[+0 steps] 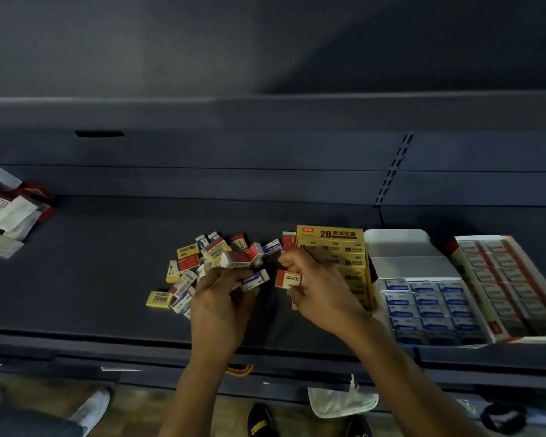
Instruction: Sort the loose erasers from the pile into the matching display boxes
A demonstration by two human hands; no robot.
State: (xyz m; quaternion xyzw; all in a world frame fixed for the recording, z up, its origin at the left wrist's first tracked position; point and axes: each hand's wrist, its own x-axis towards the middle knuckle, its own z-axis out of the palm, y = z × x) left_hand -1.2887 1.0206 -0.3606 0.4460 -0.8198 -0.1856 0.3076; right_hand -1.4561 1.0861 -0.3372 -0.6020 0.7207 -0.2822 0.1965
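- Judging the job as partly done: filling up in rows on the outer side of the right hand [319, 291], yet leaving a big mixed pile [215, 260] just past the left hand [221, 304].
- Curling the left hand's fingers round a blue eraser [255, 280], at the near edge of the pile.
- Pinching a red eraser [289, 278] with the right hand's bent fingers, in between the two hands.
- Standing just behind the right hand: yellow box [328, 233], packed with yellow ones.
- Lying further out from the right hand: blue box [397, 244], flap open, holding rows of blue ones.
- Lying furthest out from the right hand: red box [493, 326], holding rows of red ones.
- Needing many more trips, at a guess, with all three colours waiting in the pile.
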